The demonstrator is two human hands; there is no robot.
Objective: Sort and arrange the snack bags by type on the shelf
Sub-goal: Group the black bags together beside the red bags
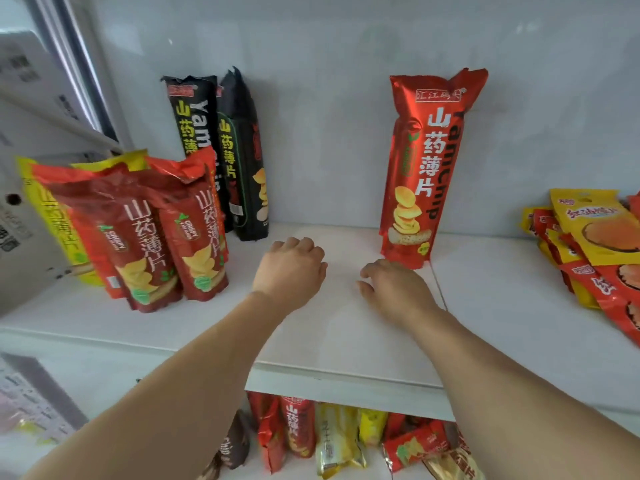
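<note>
Standing upright against the back wall, the lone red bag (426, 168) belongs, I judge, with the red bags (156, 233) leaning at the left of the shelf (346, 341), in front of the black bags (228, 150). The right hand (391, 289) lies just beside its base, fingers (369, 270) loosely bent, apart and empty; the left hand (291, 268) has its fingers curled under, holding nothing. Best grip the bag round its middle, not its crimped top, and set it down gently against the leaning cluster.

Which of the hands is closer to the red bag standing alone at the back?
Right. The right hand is just in front of the lone red bag, near its base; the left hand is farther left.
</note>
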